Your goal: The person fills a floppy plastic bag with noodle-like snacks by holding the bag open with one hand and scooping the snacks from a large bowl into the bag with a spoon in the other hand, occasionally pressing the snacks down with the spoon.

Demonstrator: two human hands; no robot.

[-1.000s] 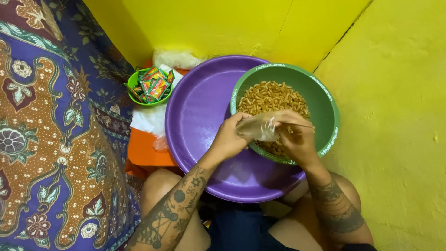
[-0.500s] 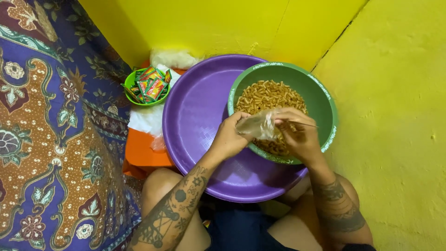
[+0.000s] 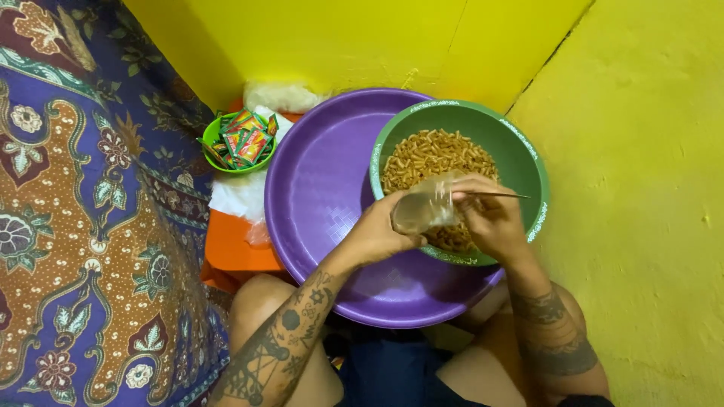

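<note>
Both hands (image 3: 445, 222) pinch a clear bag (image 3: 424, 209).

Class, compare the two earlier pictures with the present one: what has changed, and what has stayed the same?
Almost nothing moved. The left hand and right hand still hold the small clear plastic bag over the green bowl of orange-brown snack pieces; the right still holds a thin stick. The purple basin stayed put.

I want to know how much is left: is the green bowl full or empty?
Partly full. The green bowl holds a heap of orange-brown snack pieces covering its bottom, while its inner wall stays bare well below the rim.
</note>
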